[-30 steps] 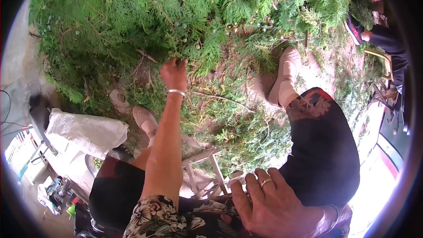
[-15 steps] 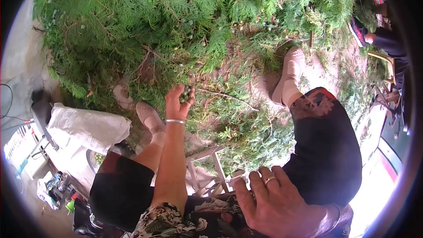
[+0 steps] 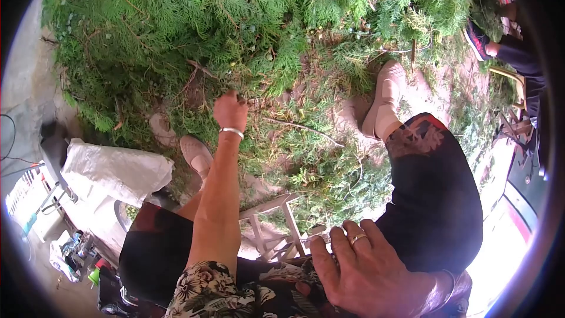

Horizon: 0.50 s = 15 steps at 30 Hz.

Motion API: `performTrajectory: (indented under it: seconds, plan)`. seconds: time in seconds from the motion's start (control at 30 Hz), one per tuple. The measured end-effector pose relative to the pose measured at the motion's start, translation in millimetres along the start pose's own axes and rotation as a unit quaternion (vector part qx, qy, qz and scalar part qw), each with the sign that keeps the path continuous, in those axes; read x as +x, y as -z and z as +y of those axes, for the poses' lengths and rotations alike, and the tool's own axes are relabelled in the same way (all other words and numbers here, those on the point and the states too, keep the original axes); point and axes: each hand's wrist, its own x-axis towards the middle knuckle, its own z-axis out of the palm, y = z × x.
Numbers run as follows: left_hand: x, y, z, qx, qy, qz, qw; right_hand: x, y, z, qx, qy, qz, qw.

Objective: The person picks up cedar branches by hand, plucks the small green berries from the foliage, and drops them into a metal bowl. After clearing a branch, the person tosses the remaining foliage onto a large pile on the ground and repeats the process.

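Note:
My left hand (image 3: 231, 111) is a closed fist with its back toward me, held above the cut greenery. The small green cypress cones seen in its palm half a second ago are now mostly hidden by the fingers; a small dark bit shows at the thumb side. In front lies a big pile of green cypress branches (image 3: 235, 23), some bearing small pale cones. A thin bare twig (image 3: 303, 128) lies just right of the fist. Over my lap rests my right hand (image 3: 371, 271), ring on one finger, fingers loosely apart with nothing visibly held.
Between my legs stands a wooden frame (image 3: 288, 218). A white sack (image 3: 118, 168) hangs over something at the left. At far right, another person's leg and dark shoe (image 3: 478, 41) show near a wooden stool (image 3: 509, 79). Loose sprigs cover the ground around my shoes (image 3: 385, 91).
My left hand has moved slightly forward and turned over, its fingers closing so the cones no longer show. The right hand stays in place.

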Motion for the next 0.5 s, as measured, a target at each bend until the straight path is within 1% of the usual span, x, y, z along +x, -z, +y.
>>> performTrajectory:
  seconds: [0.03,0.07,0.1,0.13,0.17,0.2,0.23,0.27,0.37,0.4,0.43,0.47,0.5]
  plan:
    - [-5,4,-5,-0.092,0.050,-0.041,0.994,0,2,2,-0.010,0.021,-0.019,1.000]
    - [-15,9,-11,-0.092,0.050,-0.040,0.994,0,3,3,-0.018,0.043,-0.038,0.998]
    - [-28,20,-15,-0.342,0.153,-0.080,0.924,-1,2,2,-0.018,0.044,-0.037,0.998]
    - [-39,28,-18,-0.564,0.244,-0.112,0.781,-2,1,-1,-0.008,0.026,-0.013,1.000]
    - [-48,35,-20,-0.563,0.244,-0.110,0.782,-2,-1,-3,0.002,0.009,0.011,1.000]
    - [-57,40,-21,-0.694,0.284,-0.134,0.648,-2,-1,-3,0.002,0.010,0.011,1.000]
    - [-62,41,-21,-0.800,0.314,-0.152,0.489,-2,-1,-2,-0.002,0.017,0.005,1.000]
    - [-62,39,-19,-0.800,0.315,-0.151,0.488,-2,-1,-2,-0.007,0.023,-0.003,1.000]
    - [-51,28,-11,-0.691,0.354,-0.048,0.629,1,1,-4,0.007,0.011,-0.024,1.000]
    - [-43,26,-11,-0.690,0.355,-0.048,0.629,1,1,-3,0.007,0.011,-0.025,1.000]
    - [-32,24,-12,-0.588,0.339,-0.038,0.733,1,0,-3,0.003,0.013,-0.015,1.000]
    - [-22,21,-11,-0.473,0.316,-0.026,0.822,2,0,-2,0.000,0.014,-0.005,1.000]
    - [-15,18,-11,-0.473,0.316,-0.027,0.822,2,-1,-3,0.000,0.014,-0.005,1.000]
